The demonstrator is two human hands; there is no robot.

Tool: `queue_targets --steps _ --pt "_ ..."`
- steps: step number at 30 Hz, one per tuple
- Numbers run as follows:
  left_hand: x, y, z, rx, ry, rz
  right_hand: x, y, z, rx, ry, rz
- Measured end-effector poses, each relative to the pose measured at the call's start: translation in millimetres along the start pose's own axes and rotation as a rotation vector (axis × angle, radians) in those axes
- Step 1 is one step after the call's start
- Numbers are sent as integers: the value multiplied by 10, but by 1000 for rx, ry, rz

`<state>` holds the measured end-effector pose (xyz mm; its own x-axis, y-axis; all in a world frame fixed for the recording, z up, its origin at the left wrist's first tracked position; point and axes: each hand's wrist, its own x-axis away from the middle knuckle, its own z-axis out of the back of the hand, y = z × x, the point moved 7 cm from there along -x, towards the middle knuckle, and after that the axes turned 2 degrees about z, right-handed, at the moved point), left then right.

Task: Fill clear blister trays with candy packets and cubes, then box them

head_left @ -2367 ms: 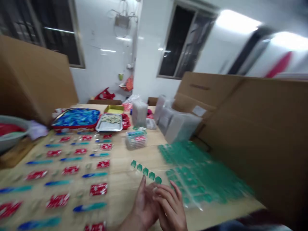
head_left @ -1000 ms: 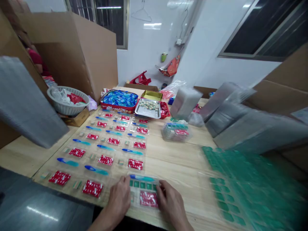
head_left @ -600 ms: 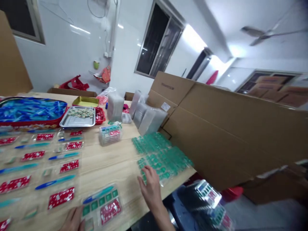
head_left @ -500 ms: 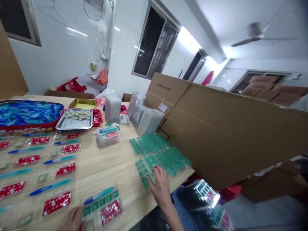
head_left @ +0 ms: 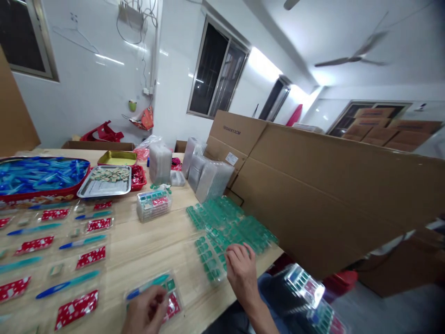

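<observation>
In the head view, the left hand (head_left: 144, 311) curled loosely over a clear plastic pack with green squares (head_left: 171, 284) on the pale wooden table (head_left: 139, 246). The right hand (head_left: 242, 273) bent beside translucent green plastic strips (head_left: 209, 260); neither grip was certain. The strips seemed light, flexible, slippery, best held by their edges.

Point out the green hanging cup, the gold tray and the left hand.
green cup (head_left: 132, 106): head view, its side
gold tray (head_left: 117, 158): head view, its inside
left hand (head_left: 144, 310): head view, its back
</observation>
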<state>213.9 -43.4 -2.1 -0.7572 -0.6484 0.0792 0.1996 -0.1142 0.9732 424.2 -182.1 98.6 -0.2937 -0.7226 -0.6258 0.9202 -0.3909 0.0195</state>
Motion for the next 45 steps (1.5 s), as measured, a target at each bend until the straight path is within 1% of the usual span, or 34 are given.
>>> queue_targets --steps 1,2,4,5,6,7,8,10,12,14,15,17,19,21,23,24,25,27,29,30,32,33,35,37,38,40,42,45 --pt "-28 24 -174 171 -98 78 -34 -95 61 -33 34 31" --pt "-41 40 -329 365 -157 175 -63 -217 113 -74 64 70" --pt "-40 77 -581 799 -206 366 -98 -530 172 -181 110 165" --pt "-41 117 -666 1003 -224 419 -101 -711 178 -242 125 221" --pt "-54 159 -700 1186 -227 432 -96 -901 170 -308 135 277" --pt "-76 183 -683 1338 -208 420 -82 -1092 148 -378 139 333" --pt "-99 176 -621 1462 -168 397 -63 -1280 120 -450 146 387" --pt "-120 70 -411 1644 -46 357 -16 -1631 47 -596 148 484" --pt "-82 -109 -147 1735 102 351 19 -1928 -45 -728 111 534" --pt "14 -267 134 1730 233 355 34 -2167 -137 -844 35 541" --pt "76 -319 274 1694 281 359 29 -2256 -183 -908 -18 518" --pt "221 -379 578 1568 388 354 -14 -2368 -276 -1072 -140 410" --pt "382 -406 921 1380 530 334 -105 -2418 -389 -1294 -275 223" --pt "517 -415 1264 1163 644 298 -235 -2454 -523 -1532 -391 -12" --pt "589 -441 1572 961 693 262 -378 -2523 -678 -1684 -498 -229" --pt "609 -470 1724 848 716 250 -441 -2575 -765 -1711 -559 -310" --pt "624 -505 1880 687 742 255 -491 -2635 -860 -1710 -626 -368" --pt "631 -571 2180 274 779 312 -549 -2752 -1069 -1667 -743 -417" --pt "597 -619 2417 -97 761 384 -551 -2846 -1294 -1592 -818 -387" --pt "573 -634 2507 -225 744 408 -538 -2879 -1404 -1531 -839 -346" --pt "524 -637 2621 -385 712 434 -501 -2918 -1588 -1350 -852 -227" --pt "500 -621 2642 -472 688 444 -487 -2922 -1649 -1233 -840 -161" --pt "458 -572 2615 -639 626 465 -483 -2904 -1696 -980 -785 -43" --pt "434 -522 2530 -770 558 489 -491 -2885 -1674 -771 -742 48" --pt "428 -502 2480 -822 525 504 -491 -2879 -1659 -699 -740 81" --pt "425 -476 2386 -902 469 533 -480 -2867 -1653 -620 -767 115" --pt "426 -466 2315 -957 436 553 -471 -2841 -1681 -596 -786 107" --pt "430 -466 2258 -1007 441 568 -453 -2790 -1755 -607 -799 57"
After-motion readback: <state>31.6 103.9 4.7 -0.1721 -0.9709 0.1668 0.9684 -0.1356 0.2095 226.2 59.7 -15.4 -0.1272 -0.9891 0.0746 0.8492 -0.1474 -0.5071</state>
